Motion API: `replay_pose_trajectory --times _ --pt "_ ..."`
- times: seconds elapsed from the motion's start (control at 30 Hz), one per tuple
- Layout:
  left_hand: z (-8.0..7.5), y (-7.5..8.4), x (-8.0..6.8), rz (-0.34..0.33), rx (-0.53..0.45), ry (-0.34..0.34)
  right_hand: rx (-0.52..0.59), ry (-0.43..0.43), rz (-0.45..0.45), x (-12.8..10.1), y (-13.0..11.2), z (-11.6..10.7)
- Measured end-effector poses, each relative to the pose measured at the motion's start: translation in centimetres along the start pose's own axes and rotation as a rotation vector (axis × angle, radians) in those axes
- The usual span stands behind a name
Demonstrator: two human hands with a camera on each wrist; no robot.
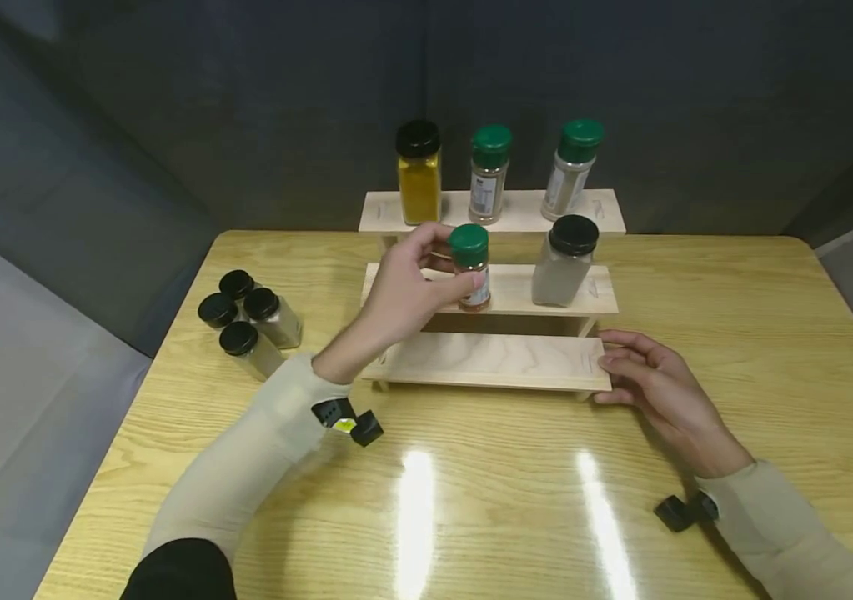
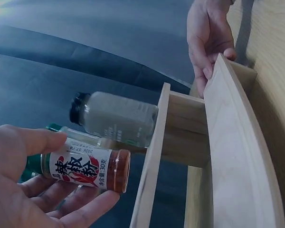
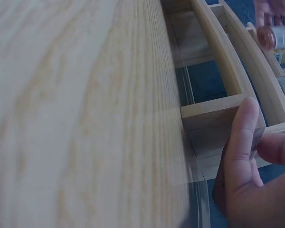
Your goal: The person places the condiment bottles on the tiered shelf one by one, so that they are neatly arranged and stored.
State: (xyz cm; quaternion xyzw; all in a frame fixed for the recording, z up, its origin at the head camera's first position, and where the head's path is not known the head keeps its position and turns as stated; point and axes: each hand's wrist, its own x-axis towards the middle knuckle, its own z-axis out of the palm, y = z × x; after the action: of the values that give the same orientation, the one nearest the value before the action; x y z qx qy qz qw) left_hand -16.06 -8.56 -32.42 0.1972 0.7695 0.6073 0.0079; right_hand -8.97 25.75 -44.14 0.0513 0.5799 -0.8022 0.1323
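Observation:
My left hand (image 1: pixel 403 292) grips a green-lidded jar of red spice (image 1: pixel 470 267) by its body, upright, with its base just over the middle shelf of a three-step wooden rack (image 1: pixel 494 360). The left wrist view shows my fingers (image 2: pixel 19 190) wrapped around the red-labelled jar (image 2: pixel 85 168), a small gap from the shelf board (image 2: pixel 152 156). My right hand (image 1: pixel 651 383) rests on the table, fingertips against the right end of the bottom shelf. The right wrist view shows that thumb (image 3: pixel 244 142) on the shelf's end.
A black-lidded grey jar (image 1: pixel 564 260) stands on the middle shelf, right of the held jar. The top shelf carries a yellow jar (image 1: pixel 418 171) and two green-lidded jars (image 1: pixel 489 172) (image 1: pixel 572 167). Several black-lidded jars (image 1: pixel 246 321) cluster at the table's left. Dark curtains hang behind.

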Motion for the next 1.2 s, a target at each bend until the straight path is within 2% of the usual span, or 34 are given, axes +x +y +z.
replay_pose_trajectory --times 0.2,0.57,0.8,0.97,1.2 --pt "1.2 -0.3 1.7 -0.038 0.004 -0.003 -0.023 -0.006 -0.020 0.0 0.0 0.0" --pt "2.0 -1.0 2.4 -0.037 0.057 0.014 -0.042 0.009 -0.015 0.1 0.0 0.3" --pt "2.1 -1.2 2.1 -0.025 0.058 0.017 -0.049 0.019 -0.011 0.0 0.0 0.4" --pt "2.0 -1.4 1.6 -0.002 0.001 0.022 -0.036 0.010 -0.013 0.0 0.2 0.3" --pt "0.9 -0.7 -0.4 0.059 -0.029 0.094 -0.008 0.003 -0.003 0.0 0.1 0.1"
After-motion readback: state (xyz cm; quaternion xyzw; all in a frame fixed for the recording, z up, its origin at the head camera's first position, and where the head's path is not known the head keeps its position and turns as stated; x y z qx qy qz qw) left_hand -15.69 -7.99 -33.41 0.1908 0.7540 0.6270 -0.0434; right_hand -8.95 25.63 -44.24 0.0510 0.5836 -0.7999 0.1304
